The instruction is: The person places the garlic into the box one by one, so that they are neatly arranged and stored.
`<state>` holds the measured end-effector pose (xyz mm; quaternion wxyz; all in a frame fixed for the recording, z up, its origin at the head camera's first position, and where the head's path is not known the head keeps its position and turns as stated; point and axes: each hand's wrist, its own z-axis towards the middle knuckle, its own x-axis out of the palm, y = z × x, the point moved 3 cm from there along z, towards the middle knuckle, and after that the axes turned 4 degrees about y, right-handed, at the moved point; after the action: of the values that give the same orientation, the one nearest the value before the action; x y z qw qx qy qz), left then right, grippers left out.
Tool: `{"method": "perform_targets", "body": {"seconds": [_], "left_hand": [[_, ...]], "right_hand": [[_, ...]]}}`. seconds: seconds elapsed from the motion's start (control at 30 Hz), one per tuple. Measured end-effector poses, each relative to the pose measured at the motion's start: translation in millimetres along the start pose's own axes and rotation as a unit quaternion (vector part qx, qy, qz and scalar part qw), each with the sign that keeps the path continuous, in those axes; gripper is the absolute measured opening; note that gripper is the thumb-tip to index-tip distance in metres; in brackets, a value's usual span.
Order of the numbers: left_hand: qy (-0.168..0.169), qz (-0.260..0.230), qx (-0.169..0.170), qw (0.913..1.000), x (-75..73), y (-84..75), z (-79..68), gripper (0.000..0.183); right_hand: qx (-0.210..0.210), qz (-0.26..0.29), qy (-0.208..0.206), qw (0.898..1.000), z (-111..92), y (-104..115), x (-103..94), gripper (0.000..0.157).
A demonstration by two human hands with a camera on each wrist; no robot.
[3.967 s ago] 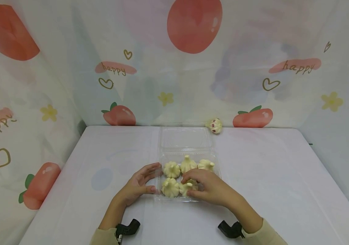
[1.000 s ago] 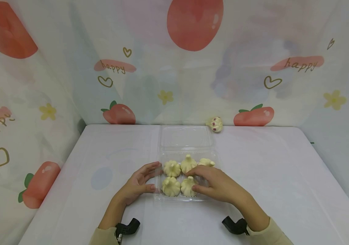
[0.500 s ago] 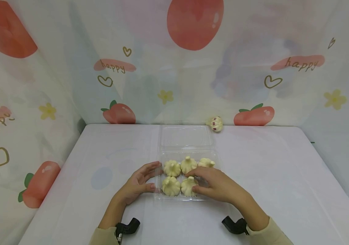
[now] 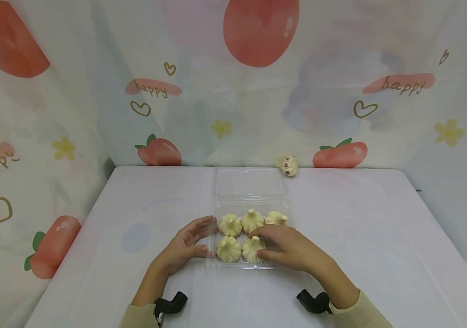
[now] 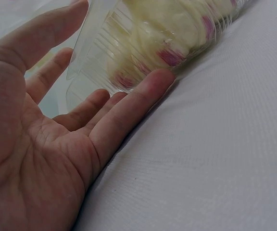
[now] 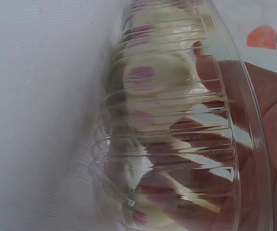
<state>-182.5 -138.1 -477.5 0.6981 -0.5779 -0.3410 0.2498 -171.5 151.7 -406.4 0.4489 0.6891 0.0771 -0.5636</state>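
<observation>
A clear plastic box (image 4: 228, 265) stands with its lid folded back, holding several garlic bulbs (image 4: 230, 226) in two rows; the wrist views show purple patches on them. At its left side is my left hand (image 4: 182, 246), fingers and thumb spread; one fingertip (image 5: 160, 84) meets the ribbed wall low down in the left wrist view. My right hand (image 4: 291, 246) reaches over the box's front right corner. Its thumb overlaps the right edge of the front middle bulb (image 4: 251, 249), with the forefinger behind it. Through the wall, its other fingers (image 6: 186, 154) lie loosely extended inside the box.
The transparent lid (image 4: 250, 183) lies flat toward the back. Another garlic bulb (image 4: 289, 166), with purple marks, lies outside the box near the lid's back right corner. A printed curtain (image 4: 258, 114) rises behind the white-covered table (image 4: 360, 218).
Since four seconds ago the front middle bulb has come more upright, and my right hand has shifted slightly right. Over the last second both hands have stayed nearly still.
</observation>
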Motion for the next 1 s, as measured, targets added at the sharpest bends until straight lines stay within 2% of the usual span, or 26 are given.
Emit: {"method": "perform_targets", "body": {"seconds": [0.4, 0.67, 1.0], "left_hand": [[0.005, 0.001, 0.012, 0.9999, -1.6, 1.7, 0.6, 0.071], [0.002, -0.002, 0.008, 1.0000, -0.7, 0.2, 0.3, 0.071], [0.004, 0.000, 0.009, 1.0000, -1.0, 0.5, 0.8, 0.070]], "right_hand": [[0.001, -0.015, 0.000, 1.000, 1.2, 0.4, -0.2, 0.040], [0.007, -0.027, 0.010, 1.000, 1.7, 0.1, 0.9, 0.040], [0.003, -0.061, 0.001, 0.998, 1.6, -1.0, 4.3, 0.042]]}}
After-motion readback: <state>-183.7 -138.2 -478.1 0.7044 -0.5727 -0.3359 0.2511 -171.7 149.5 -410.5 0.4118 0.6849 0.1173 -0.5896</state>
